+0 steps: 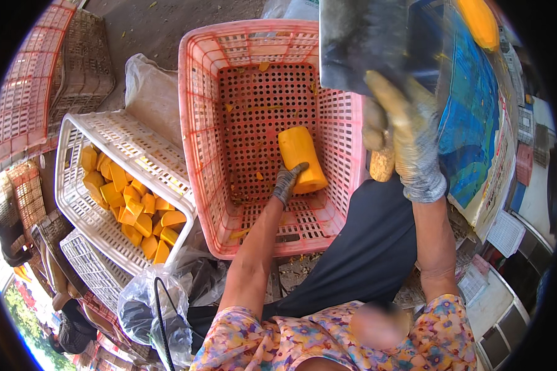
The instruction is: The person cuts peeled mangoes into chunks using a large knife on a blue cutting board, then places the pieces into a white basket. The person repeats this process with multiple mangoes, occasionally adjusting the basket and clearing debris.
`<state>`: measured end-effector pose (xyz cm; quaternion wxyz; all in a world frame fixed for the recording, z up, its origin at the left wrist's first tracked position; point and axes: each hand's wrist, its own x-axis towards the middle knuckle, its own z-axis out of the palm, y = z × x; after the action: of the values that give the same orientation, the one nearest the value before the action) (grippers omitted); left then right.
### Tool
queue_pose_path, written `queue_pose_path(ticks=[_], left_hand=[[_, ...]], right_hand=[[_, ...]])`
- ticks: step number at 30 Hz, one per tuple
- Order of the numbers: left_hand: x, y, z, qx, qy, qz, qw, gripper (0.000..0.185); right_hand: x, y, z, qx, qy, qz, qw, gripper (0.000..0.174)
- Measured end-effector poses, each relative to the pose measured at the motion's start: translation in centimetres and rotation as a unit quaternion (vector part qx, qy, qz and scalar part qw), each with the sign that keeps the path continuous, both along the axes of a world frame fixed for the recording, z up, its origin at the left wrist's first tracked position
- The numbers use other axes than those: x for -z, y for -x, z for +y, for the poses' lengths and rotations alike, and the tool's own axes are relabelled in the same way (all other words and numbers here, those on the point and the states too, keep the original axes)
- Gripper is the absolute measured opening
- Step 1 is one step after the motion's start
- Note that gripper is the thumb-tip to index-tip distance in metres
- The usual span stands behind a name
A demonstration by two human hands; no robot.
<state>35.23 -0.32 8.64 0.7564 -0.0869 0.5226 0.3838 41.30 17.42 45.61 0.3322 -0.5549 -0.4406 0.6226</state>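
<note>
My left hand (289, 182), in a grey glove, is on the side of a peeled orange squash piece (302, 155) in the red plastic crate (192, 139). To the right, my right hand (401, 125), in a stained glove, grips the rough yellow handle of a broad-bladed cleaver (364, 46). The blade is blurred and raised beside the crate's upper right rim, apart from the squash. Orange scraps lie on the crate's perforated floor. At the left, a white plastic crate (125, 257) holds several cut orange chunks (132, 208).
Blue-green printed sheeting (473, 125) covers a surface at the right, with another orange squash (480, 23) above it. A clear plastic bag (155, 301) lies below the white crate. Stacked crates (25, 83) stand at the far left. Dark trousers (352, 250) show beside the red crate.
</note>
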Motion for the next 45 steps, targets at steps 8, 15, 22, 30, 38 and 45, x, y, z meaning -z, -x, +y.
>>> queue_pose_path(ticks=[8, 15, 22, 30, 38, 45], left_hand=[[-5.6, 4.8, 1.5, -0.235, -0.037, -0.365, 0.900, 0.072], [-3.6, 10.6, 2.9, -0.283, -0.002, -0.281, 0.917, 0.056], [-3.9, 12.6, 0.7, -0.306, 0.263, -0.138, 0.905, 0.063], [-14.2, 13.4, 2.5, -0.125, -0.110, 0.542, 0.824, 0.047], [-13.7, 14.9, 11.5, 0.329, -0.192, 0.703, 0.601, 0.041], [-12.1, 14.5, 11.8, 0.366, -0.192, 0.694, 0.590, 0.046]], right_hand=[[6.1, 0.6, -2.0, -0.197, -0.028, -0.236, 0.951, 0.023], [11.2, 0.9, -7.3, -0.409, -0.122, -0.529, 0.734, 0.027], [12.9, 3.5, -10.0, -0.468, -0.105, -0.543, 0.689, 0.025], [13.6, 4.6, -10.5, -0.490, -0.059, -0.556, 0.669, 0.020], [13.9, 5.3, -10.5, -0.473, -0.046, -0.560, 0.679, 0.014], [15.0, 5.5, -11.3, -0.465, -0.004, -0.555, 0.690, 0.021]])
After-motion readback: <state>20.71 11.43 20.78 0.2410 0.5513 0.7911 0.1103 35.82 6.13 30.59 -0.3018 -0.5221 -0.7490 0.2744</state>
